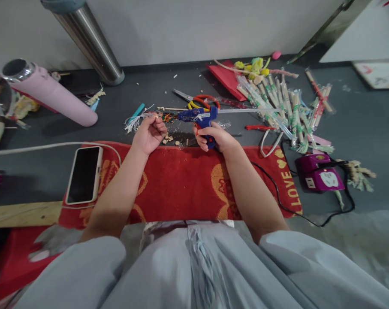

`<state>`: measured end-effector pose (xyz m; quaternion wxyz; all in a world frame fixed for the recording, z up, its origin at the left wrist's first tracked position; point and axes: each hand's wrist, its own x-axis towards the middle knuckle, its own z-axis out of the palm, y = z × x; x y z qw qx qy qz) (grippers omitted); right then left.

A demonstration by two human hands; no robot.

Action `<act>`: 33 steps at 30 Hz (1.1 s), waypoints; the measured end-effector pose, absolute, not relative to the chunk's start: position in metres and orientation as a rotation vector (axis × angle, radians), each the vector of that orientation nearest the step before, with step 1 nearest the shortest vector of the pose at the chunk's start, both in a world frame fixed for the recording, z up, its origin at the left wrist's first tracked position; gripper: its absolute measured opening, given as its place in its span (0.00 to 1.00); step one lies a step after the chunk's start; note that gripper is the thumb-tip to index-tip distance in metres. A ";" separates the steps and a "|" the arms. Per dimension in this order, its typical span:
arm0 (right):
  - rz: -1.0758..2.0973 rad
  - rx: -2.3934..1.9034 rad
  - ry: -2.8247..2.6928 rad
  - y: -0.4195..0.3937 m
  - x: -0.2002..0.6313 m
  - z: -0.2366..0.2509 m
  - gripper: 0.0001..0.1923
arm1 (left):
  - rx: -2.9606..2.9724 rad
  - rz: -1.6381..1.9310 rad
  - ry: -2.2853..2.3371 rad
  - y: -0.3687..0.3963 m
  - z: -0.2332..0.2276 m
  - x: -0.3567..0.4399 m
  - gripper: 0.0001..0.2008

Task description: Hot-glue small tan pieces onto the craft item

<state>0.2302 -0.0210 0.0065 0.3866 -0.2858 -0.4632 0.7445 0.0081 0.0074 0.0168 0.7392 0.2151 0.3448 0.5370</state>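
Observation:
My right hand (215, 138) grips a blue hot glue gun (199, 116) by its handle, nozzle pointing left, a clear glue stick trailing out to the right. My left hand (149, 133) is closed around a small pale piece held at its fingertips, just left of the nozzle. Between nozzle and fingers sits a small dark multicoloured craft piece (167, 116). Small pale crumbs (167, 138) lie below it on the dark floor.
A red mat (181, 180) lies under my forearms with a phone (84, 174) on its left. Scissors (194, 99), a pile of wrapped sticks (278, 103), a purple power strip (319, 174), a pink bottle (49, 92) and a steel post (91, 43) surround it.

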 end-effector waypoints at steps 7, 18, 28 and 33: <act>1.911 -0.735 -1.189 -0.021 0.230 0.007 0.14 | 0.496 1.181 0.760 0.005 0.021 0.010 0.12; 1.920 -0.723 -1.174 -0.022 0.230 0.007 0.12 | 0.549 1.214 0.734 0.001 0.018 0.008 0.12; 1.932 -0.718 -1.191 -0.021 0.230 0.007 0.13 | 0.596 1.156 0.756 0.001 0.017 0.008 0.12; 1.920 -0.734 -1.203 -0.021 0.231 0.006 0.14 | 0.641 1.174 0.783 0.002 0.014 0.006 0.13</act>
